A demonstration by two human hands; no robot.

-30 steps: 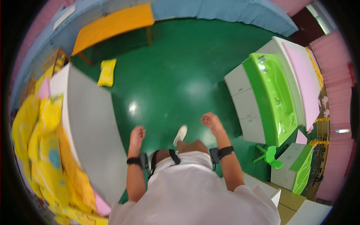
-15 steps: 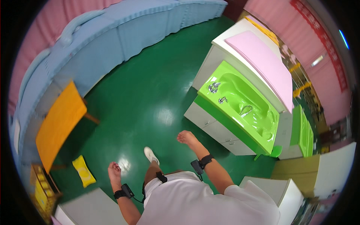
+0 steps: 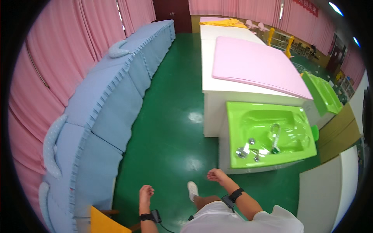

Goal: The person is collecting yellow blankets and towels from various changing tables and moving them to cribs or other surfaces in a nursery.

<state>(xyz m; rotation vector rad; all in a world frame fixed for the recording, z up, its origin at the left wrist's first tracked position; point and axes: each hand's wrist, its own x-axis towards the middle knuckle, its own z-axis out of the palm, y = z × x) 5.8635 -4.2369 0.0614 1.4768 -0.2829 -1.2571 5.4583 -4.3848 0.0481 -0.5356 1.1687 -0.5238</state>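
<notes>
Both hands hang free over the green floor [image 3: 171,116], holding nothing. The left hand [image 3: 145,193] is loosely curled, fingers folded in toward the palm, low and left of centre; a black band sits on its wrist. The right hand [image 3: 216,176] is relaxed and half open, fingers pointing left, also with a black band on the wrist. It is near the front edge of the green sink [image 3: 270,134], but apart from it. A white shoe [image 3: 192,189] stands on the floor between the two hands.

The sink is at the right, set into a white cabinet, with a metal tap [image 3: 275,134] and two knobs in its basin. Beyond it a pink mat [image 3: 254,62] lies on a long white counter [image 3: 211,97]. On the left a row of blue cushions [image 3: 112,105] runs into the distance, with pink curtains [image 3: 50,58] behind it. An orange table corner [image 3: 103,223] shows at the near left.
</notes>
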